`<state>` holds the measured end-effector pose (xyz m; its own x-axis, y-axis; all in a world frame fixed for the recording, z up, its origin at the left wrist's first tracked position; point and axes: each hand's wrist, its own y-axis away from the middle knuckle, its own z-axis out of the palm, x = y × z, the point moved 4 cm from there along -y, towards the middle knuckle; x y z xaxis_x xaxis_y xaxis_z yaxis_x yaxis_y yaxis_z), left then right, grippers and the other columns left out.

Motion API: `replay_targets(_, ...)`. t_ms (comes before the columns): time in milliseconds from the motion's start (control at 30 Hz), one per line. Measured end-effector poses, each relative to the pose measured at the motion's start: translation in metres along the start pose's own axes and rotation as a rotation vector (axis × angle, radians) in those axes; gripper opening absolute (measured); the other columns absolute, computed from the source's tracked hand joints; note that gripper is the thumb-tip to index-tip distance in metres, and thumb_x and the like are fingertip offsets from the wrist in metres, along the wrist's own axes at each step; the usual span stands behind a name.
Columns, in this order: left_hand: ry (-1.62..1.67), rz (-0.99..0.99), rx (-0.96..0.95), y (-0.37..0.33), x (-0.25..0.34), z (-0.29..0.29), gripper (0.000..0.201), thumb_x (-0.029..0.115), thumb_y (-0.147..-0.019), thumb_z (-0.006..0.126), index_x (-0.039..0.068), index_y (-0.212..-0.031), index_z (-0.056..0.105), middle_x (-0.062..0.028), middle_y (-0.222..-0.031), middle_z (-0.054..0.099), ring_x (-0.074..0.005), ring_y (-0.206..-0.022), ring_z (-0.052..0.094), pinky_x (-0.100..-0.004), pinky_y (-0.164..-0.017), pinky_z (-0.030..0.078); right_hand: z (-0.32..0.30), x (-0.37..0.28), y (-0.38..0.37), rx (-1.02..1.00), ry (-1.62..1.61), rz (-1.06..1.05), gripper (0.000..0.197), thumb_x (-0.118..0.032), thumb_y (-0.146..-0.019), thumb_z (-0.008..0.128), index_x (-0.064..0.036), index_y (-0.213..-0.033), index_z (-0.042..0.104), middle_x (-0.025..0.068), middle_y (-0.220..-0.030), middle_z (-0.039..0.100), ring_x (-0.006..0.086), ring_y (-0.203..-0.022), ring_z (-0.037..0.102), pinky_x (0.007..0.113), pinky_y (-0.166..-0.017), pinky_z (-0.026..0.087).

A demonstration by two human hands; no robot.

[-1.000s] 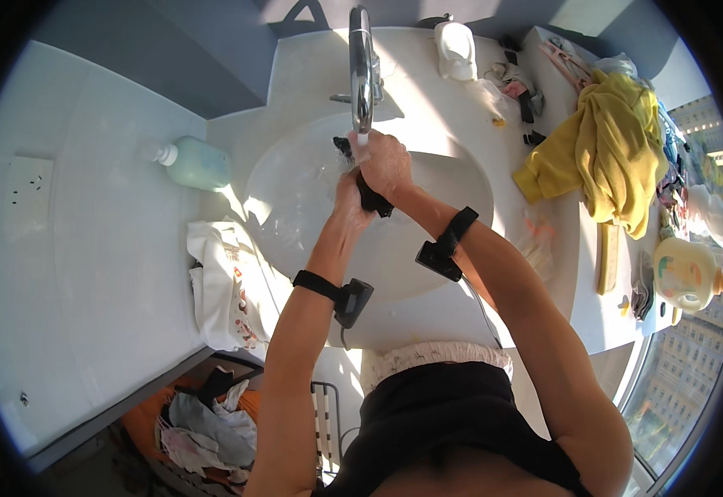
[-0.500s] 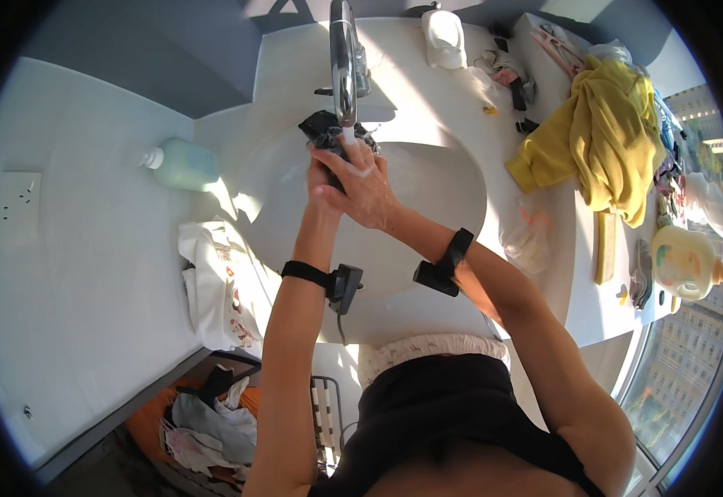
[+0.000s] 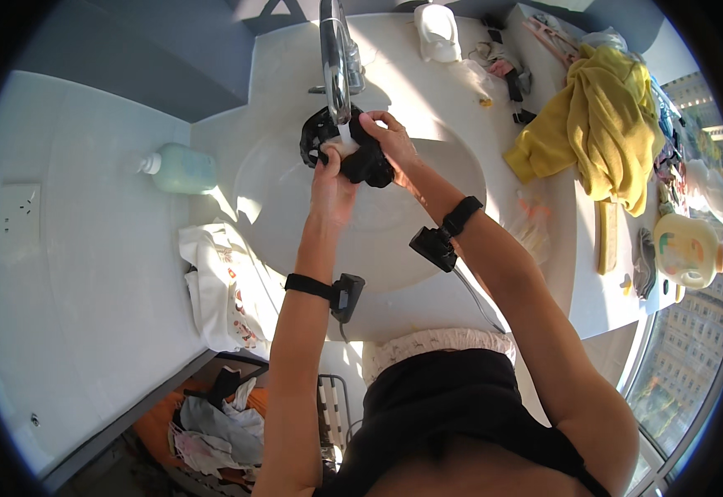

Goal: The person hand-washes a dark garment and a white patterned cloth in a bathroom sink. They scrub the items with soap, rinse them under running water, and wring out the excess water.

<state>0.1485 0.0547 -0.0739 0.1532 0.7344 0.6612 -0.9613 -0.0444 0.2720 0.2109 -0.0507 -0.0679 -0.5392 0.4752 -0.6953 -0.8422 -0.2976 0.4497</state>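
Under the chrome faucet [image 3: 334,62], a wet, bunched black cloth [image 3: 368,163] is held above the white basin [image 3: 270,224]. Its exact kind is unclear. Water [image 3: 345,133] runs from the spout onto the cloth's middle. My left hand [image 3: 333,186] grips the near left part from below, thumb up, some of its fingers hidden by the fabric. On the right side, my right hand [image 3: 394,142] pinches the upper edge between thumb and fingers.
Left of the basin are a pale green bottle [image 3: 183,168] and white printed fabric [image 3: 216,286]. A yellow garment [image 3: 606,124] drapes over the right ledge, near a cream jug [image 3: 686,251]. A white container [image 3: 437,33] stands behind. Clothes [image 3: 216,431] fill an orange-lined bin below left.
My hands, pressed together around the cloth before, have moved apart. The black cloth is now spread wider under the water, and my right hand has shifted to its right edge.
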Motion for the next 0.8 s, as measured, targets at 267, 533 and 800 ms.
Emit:
replay_targets(267, 0.254, -0.057, -0.232, -0.011, 0.007, -0.003, 0.038, 0.039, -0.096, 0.033, 0.013, -0.118, 0.047, -0.0043, -0.114, 0.052, -0.0214, -0.105, 0.051, -0.0383, -0.093, 0.039, 0.043, 0.006, 0.047, -0.298, 0.826, -0.671, 0.044, -0.014, -0.081, 0.058, -0.0171, -0.123, 0.045, 0.0114, -0.123, 0.043, 0.0247, -0.115, 0.041, 0.034, -0.095, 0.032)
replay_targets(533, 0.294, -0.254, -0.145, 0.003, -0.018, 0.007, 0.035, 0.032, -0.096, 0.031, 0.010, -0.118, 0.047, -0.0052, -0.106, 0.055, -0.0209, -0.100, 0.054, -0.0353, -0.088, 0.043, 0.050, 0.008, 0.034, 0.000, 1.324, -0.769, 0.033, -0.031, -0.079, 0.061, -0.0063, -0.100, 0.057, 0.0148, -0.112, 0.050, 0.0339, -0.114, 0.040, 0.042, -0.093, 0.034)
replay_targets(800, -0.214, -0.291, 0.195, 0.004, 0.006, 0.006, 0.038, 0.040, -0.094, 0.041, 0.009, -0.112, 0.052, -0.0023, -0.100, 0.060, -0.0154, -0.093, 0.058, -0.0317, -0.078, 0.047, 0.005, 0.000, -0.008, 0.044, 0.601, -0.092, 0.045, -0.043, -0.091, 0.047, -0.0035, -0.112, 0.051, 0.0136, -0.108, 0.055, 0.0235, -0.097, 0.053, 0.032, -0.081, 0.043)
